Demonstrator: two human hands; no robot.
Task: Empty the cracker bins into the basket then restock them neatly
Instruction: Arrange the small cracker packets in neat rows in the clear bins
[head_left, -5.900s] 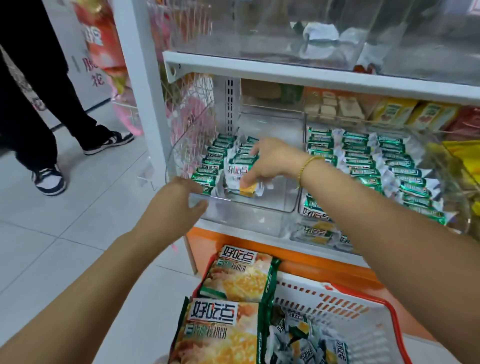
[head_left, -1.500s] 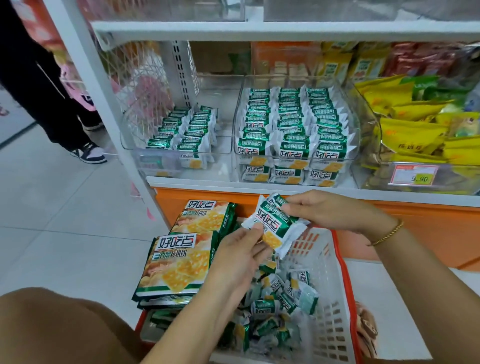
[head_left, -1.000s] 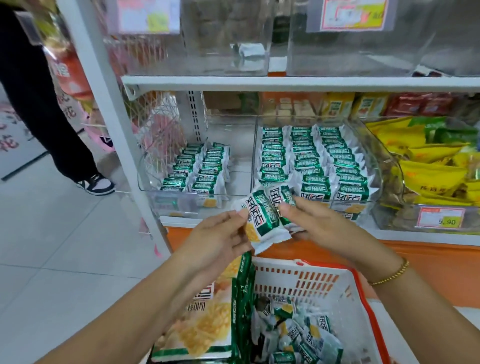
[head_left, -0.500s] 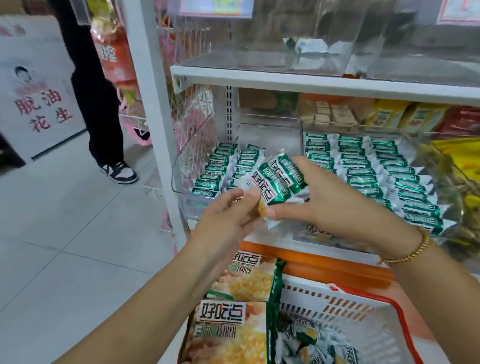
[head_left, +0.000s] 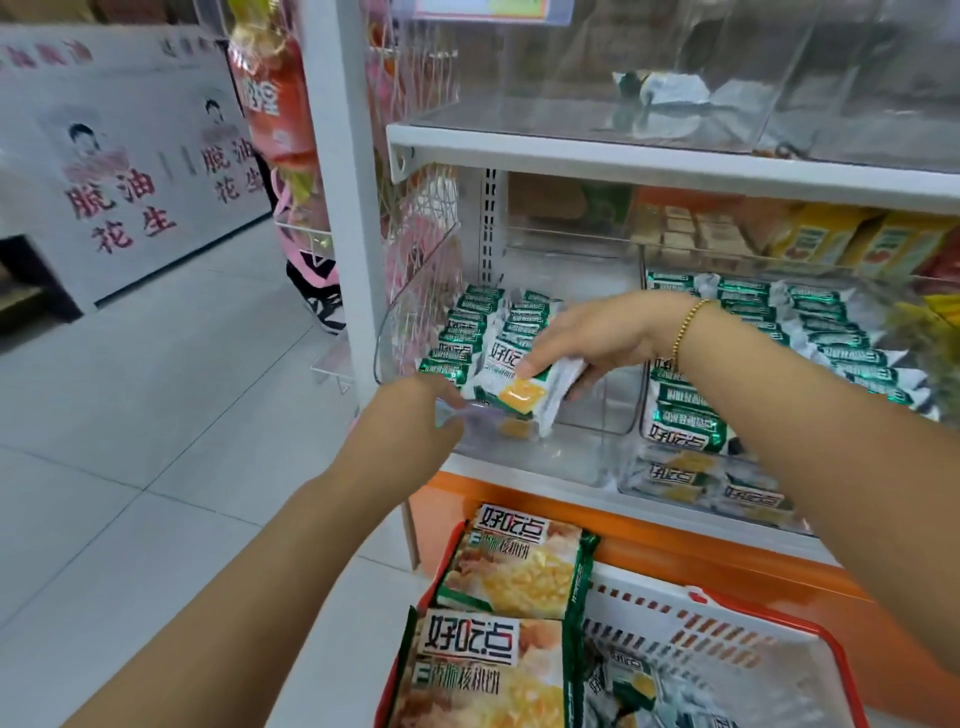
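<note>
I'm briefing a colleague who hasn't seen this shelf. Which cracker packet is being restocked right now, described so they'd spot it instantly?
On the lower shelf of the white shelf unit, find the leftmost clear bin, partly filled with green packets. At its front the right hand grips one packet; unlike the upright rows behind it, it faces up, showing a yellow cracker picture.

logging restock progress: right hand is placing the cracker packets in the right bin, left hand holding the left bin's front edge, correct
Only the bin is wrong. The head view shows the right hand placing the cracker packets in the left bin, the partly filled one, not the right bin, which is already stocked. The left hand does hold the left bin's front edge.
</note>
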